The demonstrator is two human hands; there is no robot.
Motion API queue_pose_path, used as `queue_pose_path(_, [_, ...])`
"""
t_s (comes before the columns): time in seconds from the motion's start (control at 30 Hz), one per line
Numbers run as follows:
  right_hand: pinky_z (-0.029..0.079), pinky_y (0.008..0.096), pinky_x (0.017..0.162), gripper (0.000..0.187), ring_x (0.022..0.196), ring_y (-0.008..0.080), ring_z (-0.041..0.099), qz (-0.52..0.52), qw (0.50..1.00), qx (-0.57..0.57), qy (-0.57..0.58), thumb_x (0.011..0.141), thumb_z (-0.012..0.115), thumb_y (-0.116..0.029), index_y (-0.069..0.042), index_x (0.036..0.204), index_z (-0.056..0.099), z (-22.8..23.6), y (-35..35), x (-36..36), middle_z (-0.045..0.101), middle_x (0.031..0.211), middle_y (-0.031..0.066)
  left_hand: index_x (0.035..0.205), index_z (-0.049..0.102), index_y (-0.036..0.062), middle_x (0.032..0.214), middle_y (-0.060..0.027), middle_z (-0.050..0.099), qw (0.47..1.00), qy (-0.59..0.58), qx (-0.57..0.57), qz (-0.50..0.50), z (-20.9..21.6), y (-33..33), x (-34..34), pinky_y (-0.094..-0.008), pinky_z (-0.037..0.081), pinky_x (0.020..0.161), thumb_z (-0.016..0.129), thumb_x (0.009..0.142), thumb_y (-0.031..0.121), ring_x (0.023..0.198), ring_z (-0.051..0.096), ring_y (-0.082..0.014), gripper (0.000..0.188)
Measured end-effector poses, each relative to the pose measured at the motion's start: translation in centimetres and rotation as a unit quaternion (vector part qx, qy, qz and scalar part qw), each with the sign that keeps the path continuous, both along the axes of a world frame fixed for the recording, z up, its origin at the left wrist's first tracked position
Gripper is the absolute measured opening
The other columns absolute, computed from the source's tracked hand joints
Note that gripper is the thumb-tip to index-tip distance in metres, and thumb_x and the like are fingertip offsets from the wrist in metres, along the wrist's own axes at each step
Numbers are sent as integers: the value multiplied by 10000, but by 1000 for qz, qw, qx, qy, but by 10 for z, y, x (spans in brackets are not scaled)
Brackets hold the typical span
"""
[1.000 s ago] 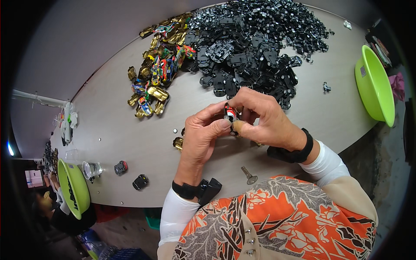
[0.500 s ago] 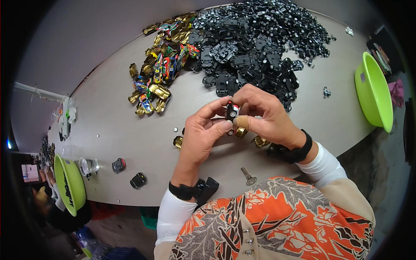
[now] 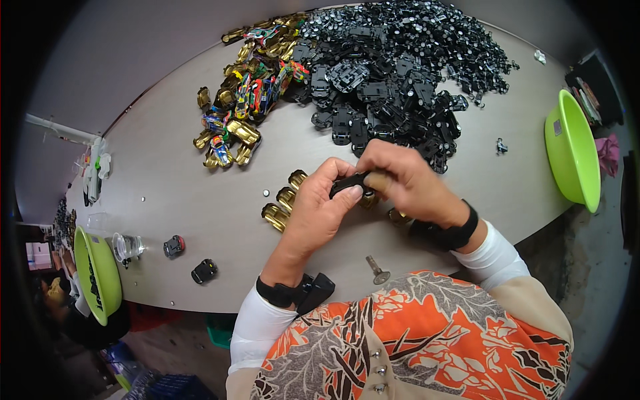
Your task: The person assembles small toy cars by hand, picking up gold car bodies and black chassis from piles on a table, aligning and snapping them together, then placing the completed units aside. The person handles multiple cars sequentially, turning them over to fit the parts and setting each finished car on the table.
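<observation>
My left hand [image 3: 313, 212] is closed round a small toy car [image 3: 345, 185], its black underside turned up. The fingers of my right hand [image 3: 408, 181], slightly blurred, are bent and pressed together at the car's right end; whatever else they pinch is hidden. Beside my left wrist lie gold toy car bodies [image 3: 275, 216] in a row. Another gold body [image 3: 399, 215] shows partly under my right hand. A metal, key-like tool [image 3: 377, 270] rests on the table near my chest.
Black car bases [image 3: 383, 93] are heaped at the back, with small wheel parts [image 3: 467, 50] behind. Gold and coloured car bodies [image 3: 243, 130] lie left of them. Two toy cars [image 3: 205, 271], a clear cup [image 3: 127, 247] and green basins [image 3: 100, 277], [image 3: 575, 150] stand toward the sides.
The car has been turned from wheels and a red-and-white side showing to its black underside. My left hand has shifted slightly, uncovering more gold bodies beside it.
</observation>
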State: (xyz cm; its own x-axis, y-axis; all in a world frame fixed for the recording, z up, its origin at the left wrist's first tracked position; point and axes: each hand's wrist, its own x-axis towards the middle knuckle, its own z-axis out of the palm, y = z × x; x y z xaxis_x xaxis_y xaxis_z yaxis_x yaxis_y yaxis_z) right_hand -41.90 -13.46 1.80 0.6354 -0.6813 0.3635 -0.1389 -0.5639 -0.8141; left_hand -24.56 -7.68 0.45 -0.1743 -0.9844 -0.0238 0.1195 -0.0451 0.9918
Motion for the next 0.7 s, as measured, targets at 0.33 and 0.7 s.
queue_pose_path(0.33, [420,293,548,79,624,167,528,-48,988,149,-19,796,566,48,0,834,515,-7,7,9,517,713,71,1032,497,12,872,-36,550,995,-7,28,97,7,1,-2,-220,423,747,599,781,0,799,503,-88,271])
queue_pose_path(0.7, [413,232,551,64,617,61,490,34,986,164,-15,802,601,-6,11,770,549,6,4,1,568,694,16,1077,524,9,945,-65,605,963,243,78,86,3,-1,-1,-213,510,618,585,845,18,726,602,-101,240])
